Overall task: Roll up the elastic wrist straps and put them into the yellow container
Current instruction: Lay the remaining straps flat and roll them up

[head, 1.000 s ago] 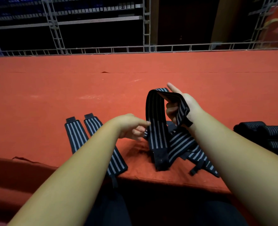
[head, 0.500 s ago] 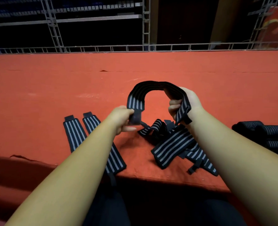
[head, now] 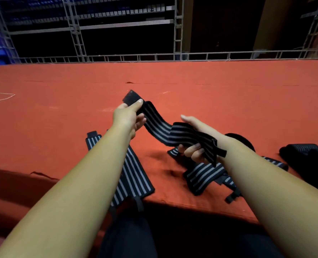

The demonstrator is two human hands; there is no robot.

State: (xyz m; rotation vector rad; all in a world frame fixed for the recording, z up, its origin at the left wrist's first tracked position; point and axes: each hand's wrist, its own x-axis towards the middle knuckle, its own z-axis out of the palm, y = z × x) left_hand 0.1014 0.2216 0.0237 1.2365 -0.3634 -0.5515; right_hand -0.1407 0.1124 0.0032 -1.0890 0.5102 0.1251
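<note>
A black elastic wrist strap with grey stripes stretches between my hands above the red surface. My left hand pinches its plain black end, lifted up and away from me. My right hand grips the other end, fingers curled round the band, with a short tail hanging below the wrist. Two flat straps lie side by side under my left forearm. A loose heap of straps lies under my right hand. Rolled straps sit at the right edge. No yellow container is in view.
The red cloth-covered table stretches far ahead; its near edge runs just before my lap. A metal truss railing borders the far side, with dark shelving behind it.
The strap was an arch between my hands; now it is pulled out longer. My left hand moved up and away with the black end, and my right hand dropped lower.
</note>
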